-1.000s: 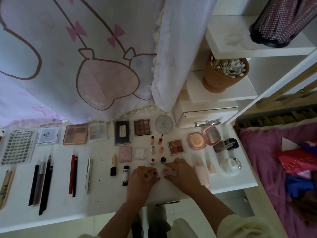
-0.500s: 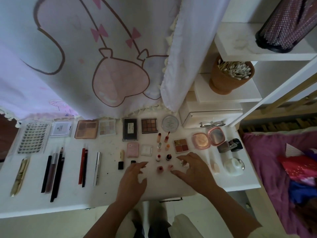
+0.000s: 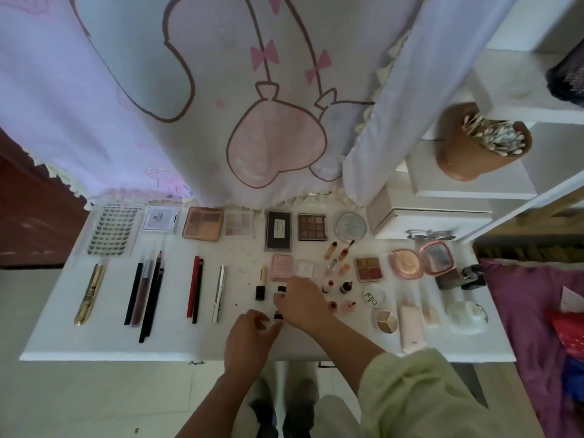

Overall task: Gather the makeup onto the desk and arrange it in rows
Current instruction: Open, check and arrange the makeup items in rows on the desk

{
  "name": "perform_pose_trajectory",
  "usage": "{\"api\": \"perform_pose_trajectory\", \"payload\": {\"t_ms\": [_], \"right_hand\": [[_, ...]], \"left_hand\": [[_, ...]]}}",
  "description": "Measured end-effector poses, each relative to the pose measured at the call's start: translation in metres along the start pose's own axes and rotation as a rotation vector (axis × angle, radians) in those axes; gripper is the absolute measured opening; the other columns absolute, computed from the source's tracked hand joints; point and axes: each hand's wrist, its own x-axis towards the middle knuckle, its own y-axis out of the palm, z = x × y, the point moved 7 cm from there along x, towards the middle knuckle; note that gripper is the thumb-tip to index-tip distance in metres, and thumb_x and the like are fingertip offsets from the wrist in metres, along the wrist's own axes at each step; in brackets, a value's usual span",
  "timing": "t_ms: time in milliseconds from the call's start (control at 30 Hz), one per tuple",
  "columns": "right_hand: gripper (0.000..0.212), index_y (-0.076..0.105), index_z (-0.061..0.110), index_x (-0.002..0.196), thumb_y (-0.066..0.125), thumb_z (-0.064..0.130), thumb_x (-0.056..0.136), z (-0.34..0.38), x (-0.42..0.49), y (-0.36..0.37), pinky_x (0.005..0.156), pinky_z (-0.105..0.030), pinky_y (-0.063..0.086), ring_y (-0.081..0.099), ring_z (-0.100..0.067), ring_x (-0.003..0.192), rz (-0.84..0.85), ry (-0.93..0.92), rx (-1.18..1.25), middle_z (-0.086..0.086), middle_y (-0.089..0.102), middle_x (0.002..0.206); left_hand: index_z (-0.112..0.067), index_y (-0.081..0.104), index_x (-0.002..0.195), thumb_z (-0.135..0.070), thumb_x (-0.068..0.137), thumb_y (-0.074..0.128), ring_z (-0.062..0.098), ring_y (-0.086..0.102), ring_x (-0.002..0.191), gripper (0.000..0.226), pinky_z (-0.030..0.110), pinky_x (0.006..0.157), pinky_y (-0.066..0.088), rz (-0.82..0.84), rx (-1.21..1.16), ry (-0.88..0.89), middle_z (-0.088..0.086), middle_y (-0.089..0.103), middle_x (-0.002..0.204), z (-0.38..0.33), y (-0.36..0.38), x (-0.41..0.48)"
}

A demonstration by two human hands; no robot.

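Observation:
Makeup lies in rows on the white desk. Along the back are a lash tray and several palettes. The row in front holds a gold mascara, dark pencils, red pencils, a silver tube and a lipstick. Small bottles stand right of centre. My right hand grips a small black-and-white tube around its middle. My left hand pinches the tube's lower black end.
A cartoon-print curtain hangs over the desk's back edge. At the right stand a white box and a white shelf with a brown cup of cotton swabs. A purple-covered bed adjoins the desk's right end.
Both hands left the small bottles and moved left to the black-and-white tube, which they now hold. The view shifted so more of the desk's left side shows.

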Motion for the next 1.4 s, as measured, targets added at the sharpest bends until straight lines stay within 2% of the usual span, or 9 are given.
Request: {"api": "perform_pose_trajectory", "payload": {"t_ms": [200,267,367,500,633,967,1167,1300,1400], "right_hand": [[0.027,0.055,0.008,0.110,0.053,0.028,0.092,-0.005,0.016,0.021,0.073,-0.027,0.041,0.057,-0.022,0.094,0.081,0.144,0.063,-0.007,0.059,0.102],[0.018,0.054,0.012,0.095,0.056,0.028,0.088,-0.008,0.017,0.026,0.067,-0.026,0.040,0.055,-0.018,0.082,0.076,0.189,0.132,-0.003,0.056,0.089],[0.024,0.048,0.014,0.068,0.061,0.028,0.082,-0.015,0.015,0.029,0.051,-0.023,0.036,0.049,-0.012,0.058,0.064,0.236,0.312,0.002,0.052,0.062],[0.046,0.038,0.018,0.046,0.066,0.023,0.082,-0.021,0.003,0.021,0.048,-0.021,0.030,0.032,-0.006,0.038,-0.019,0.268,0.564,0.010,0.032,0.033],[0.036,0.052,0.016,0.054,0.069,0.030,0.083,-0.021,-0.009,0.015,0.053,-0.024,0.033,0.036,-0.009,0.048,-0.043,0.246,0.724,0.004,0.040,0.049],[0.016,0.069,0.004,0.080,0.068,0.017,0.089,-0.021,-0.034,-0.041,0.043,-0.019,0.034,0.045,-0.010,0.046,-0.025,0.117,1.149,-0.005,0.061,0.061],[0.015,0.070,0.000,0.090,0.065,0.014,0.090,-0.023,-0.048,-0.061,0.050,-0.019,0.046,0.059,-0.011,0.056,0.010,-0.002,1.089,-0.010,0.070,0.072],[0.025,0.070,0.006,0.081,0.066,0.028,0.091,-0.025,-0.052,-0.065,0.050,-0.018,0.044,0.055,-0.009,0.052,-0.055,-0.018,0.968,-0.005,0.068,0.065],[0.032,0.066,0.010,0.073,0.066,0.038,0.090,-0.030,-0.053,-0.067,0.050,-0.017,0.043,0.051,-0.006,0.048,-0.131,-0.008,0.841,0.000,0.065,0.058]], "left_hand": [[-0.021,0.062,0.111,-0.026,0.088,0.065,0.009,0.055,0.087,0.024,0.018,0.078,0.043,0.080,0.032,-0.002,-0.002,0.062,0.104,0.003,0.002,0.007],[-0.020,0.062,0.114,-0.025,0.089,0.063,0.009,0.055,0.088,0.026,0.018,0.079,0.042,0.107,0.012,-0.009,0.000,0.063,0.107,0.004,0.000,0.009],[-0.018,0.064,0.118,-0.024,0.092,0.059,0.009,0.057,0.089,0.028,0.017,0.078,0.040,0.175,-0.069,-0.032,-0.001,0.066,0.108,0.003,-0.001,0.010],[-0.012,0.070,0.109,-0.025,0.092,0.062,0.013,0.070,0.080,0.023,0.019,0.072,0.052,0.294,-0.539,-0.209,-0.001,0.075,0.090,0.005,-0.005,0.004],[-0.009,0.070,0.107,-0.022,0.090,0.064,0.016,0.072,0.089,0.023,0.022,0.077,0.054,0.374,-0.825,-0.258,0.005,0.076,0.093,-0.004,-0.014,-0.005],[-0.009,0.071,0.106,-0.018,0.089,0.064,0.016,0.068,0.090,0.021,0.031,0.088,0.051,0.445,-0.891,-0.095,0.008,0.074,0.099,-0.040,-0.047,-0.016],[-0.014,0.072,0.106,-0.023,0.087,0.065,0.019,0.070,0.095,0.022,0.029,0.085,0.055,0.404,-0.811,0.026,0.005,0.074,0.099,-0.064,-0.055,-0.017],[-0.020,0.073,0.097,-0.026,0.089,0.064,0.012,0.068,0.078,0.013,0.023,0.076,0.055,0.353,-0.650,0.135,0.002,0.075,0.088,-0.083,-0.053,-0.021],[-0.014,0.070,0.096,-0.028,0.098,0.051,0.011,0.058,0.065,0.024,0.022,0.068,0.052,0.356,-0.571,0.146,0.000,0.067,0.073,-0.087,-0.044,-0.021]]}}
